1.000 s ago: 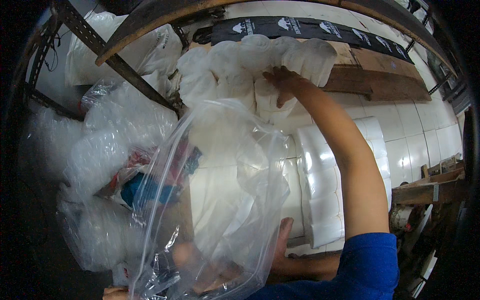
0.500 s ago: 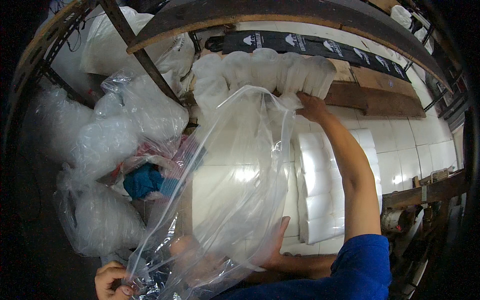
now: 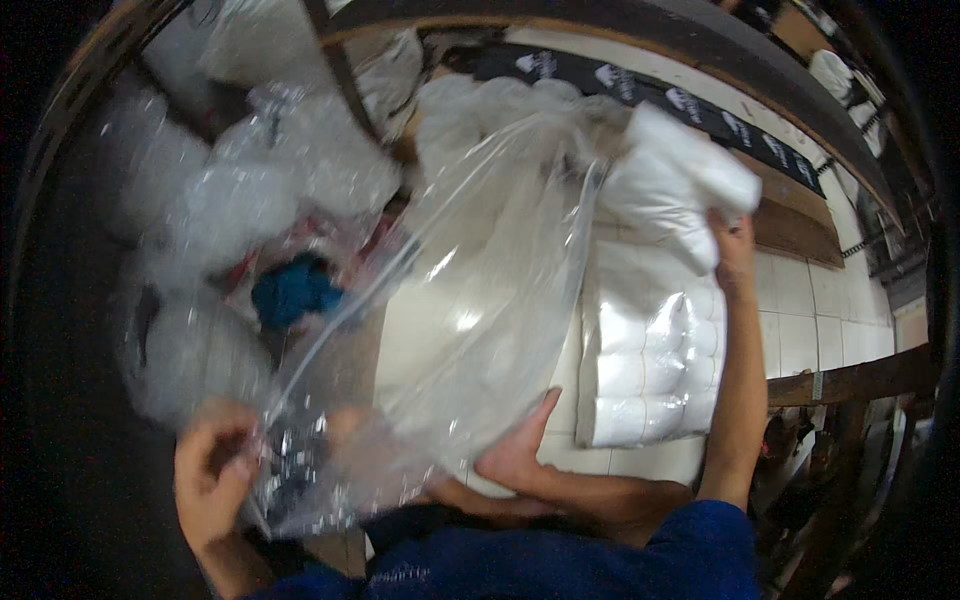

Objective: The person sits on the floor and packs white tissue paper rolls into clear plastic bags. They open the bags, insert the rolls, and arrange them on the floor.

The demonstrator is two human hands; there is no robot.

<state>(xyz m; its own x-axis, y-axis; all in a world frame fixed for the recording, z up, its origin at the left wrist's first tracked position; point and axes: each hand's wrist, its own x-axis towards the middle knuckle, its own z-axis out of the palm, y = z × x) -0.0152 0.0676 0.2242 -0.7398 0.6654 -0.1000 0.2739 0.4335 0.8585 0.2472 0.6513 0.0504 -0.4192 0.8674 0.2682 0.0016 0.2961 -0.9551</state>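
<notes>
My left hand [image 3: 215, 470] is closed on the near edge of a large clear plastic bag [image 3: 480, 330], which stretches diagonally away over the floor. My right hand [image 3: 733, 255] grips the right end of a white plastic-wrapped bundle [image 3: 672, 180], smeared by motion, beside the bag's far end. Below that bundle, a shiny white pack of rolled shapes in rows [image 3: 655, 375] lies on the floor. Behind the bag stand several translucent whitish rolls [image 3: 490, 105], partly hidden by it. What lies inside the bag, if anything, is hard to make out.
Stuffed clear bags [image 3: 240, 200] pile up on the left, with a teal cloth [image 3: 295, 290] among them. A shelf edge [image 3: 560, 15] crosses above. Cardboard [image 3: 795, 225] and a black printed strip [image 3: 650, 95] lie behind. My bare foot [image 3: 515, 455] rests near the bag.
My right hand has moved right and toward me from the far rolls, and now a white bundle is in it. My left hand has risen slightly with the bag edge. The view has shifted.
</notes>
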